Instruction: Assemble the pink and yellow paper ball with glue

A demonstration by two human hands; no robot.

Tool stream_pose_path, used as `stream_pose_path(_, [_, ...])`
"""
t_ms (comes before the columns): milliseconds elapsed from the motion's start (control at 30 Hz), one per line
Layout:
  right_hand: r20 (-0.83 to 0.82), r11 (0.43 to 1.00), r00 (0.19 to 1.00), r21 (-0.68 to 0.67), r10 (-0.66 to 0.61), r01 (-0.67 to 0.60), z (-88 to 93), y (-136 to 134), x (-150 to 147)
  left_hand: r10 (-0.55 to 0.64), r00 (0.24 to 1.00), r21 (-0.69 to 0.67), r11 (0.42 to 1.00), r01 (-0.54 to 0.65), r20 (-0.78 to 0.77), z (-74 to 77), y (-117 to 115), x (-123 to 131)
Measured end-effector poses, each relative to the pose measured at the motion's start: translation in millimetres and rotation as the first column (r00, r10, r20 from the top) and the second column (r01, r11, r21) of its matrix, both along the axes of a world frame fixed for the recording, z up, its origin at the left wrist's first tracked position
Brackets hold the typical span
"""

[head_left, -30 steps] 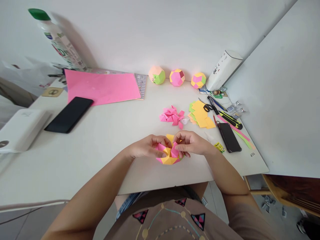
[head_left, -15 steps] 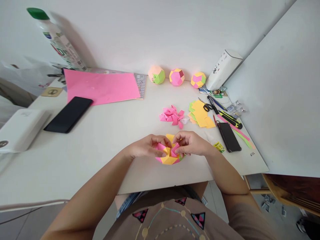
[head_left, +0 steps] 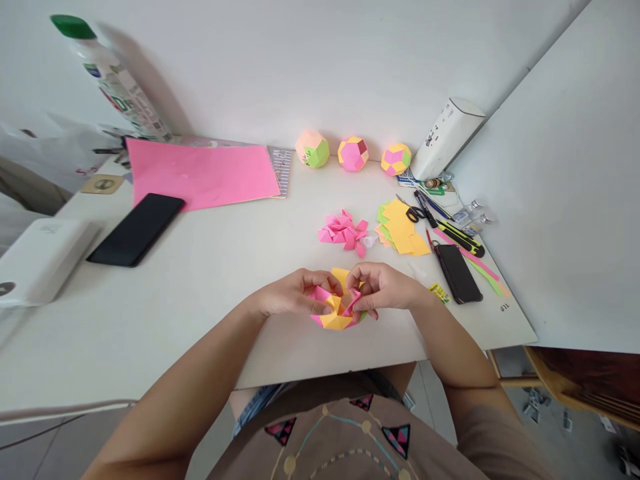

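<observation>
Between my hands, close to the desk's front edge, is a hollow folded-paper ball (head_left: 336,321) in yellow and pink, with a little green on its right side. Its top gapes open. My left hand (head_left: 305,293) is closed on the ball's left rim, thumb in front and fingers behind. My right hand (head_left: 383,288) pinches a pink folded paper piece (head_left: 353,301) at the right rim. Fingers cover much of the far side. Beyond the ball lies a pile of pink folded pieces (head_left: 343,230).
Yellow and green paper sheets (head_left: 400,227) lie right of the pile, beside scissors (head_left: 415,214), a cutter (head_left: 460,239) and a black case (head_left: 457,272). Several finished paper balls (head_left: 353,154) line the wall. A phone (head_left: 136,230) and pink sheet (head_left: 205,175) are at left.
My right hand has turned the pink piece slightly outward to the right, showing more of the opening. My left hand keeps its hold in the same place.
</observation>
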State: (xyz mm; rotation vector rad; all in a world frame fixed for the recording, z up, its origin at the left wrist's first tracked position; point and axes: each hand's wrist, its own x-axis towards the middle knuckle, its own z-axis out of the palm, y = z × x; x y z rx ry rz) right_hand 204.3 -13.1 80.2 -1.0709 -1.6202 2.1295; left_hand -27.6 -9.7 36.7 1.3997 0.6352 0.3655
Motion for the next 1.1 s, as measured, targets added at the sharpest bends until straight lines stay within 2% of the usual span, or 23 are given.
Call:
stream_pose_path(133, [-0.045, 0.995, 0.998, -0.082, 0.049, -0.053, 0.2, 3.5, 4.6, -0.008, 1.000, 0.004, 1.000, 0.008, -0.016, 1.4, -0.3, -0.5])
stream_pose_path(267, [-0.043, 0.991, 0.999, -0.130, 0.014, -0.019, 0.8, 5.3, 4.5, -0.002, 1.000, 0.001, 1.000, 0.002, -0.015, 0.9, -0.5, -0.8])
stream_pose_path(433, [-0.002, 0.997, 1.000, -0.079, -0.024, 0.024, 0.7, 5.4, 0.4, -0.003, 1.000, -0.044, 0.999, 0.005, 0.029, 0.5, -1.3, -0.1])
stream_pose_path(633, [0.026, 0.998, 0.997, -0.008, -0.067, 0.067, -3.4, 1.8, -0.9, -0.013, 0.999, -0.026, 1.000, 0.014, 0.040, 0.3, -1.2, 0.6])
stream_pose_path(867, [0.088, 0.999, 0.995, 0.036, -0.043, 0.040, 2.1, -1.5, -1.1, -0.004, 1.000, -0.010, 1.000, 0.005, 0.022, 0.0, -0.9, 0.7])
stream_pose_path(1100, [0.135, 1.000, 0.990, 0.000, -0.026, 0.027, 5.8, -0.8, -0.4, 0.004, 1.000, -0.014, 1.000, -0.003, 0.019, -0.7, -0.6, 0.0])
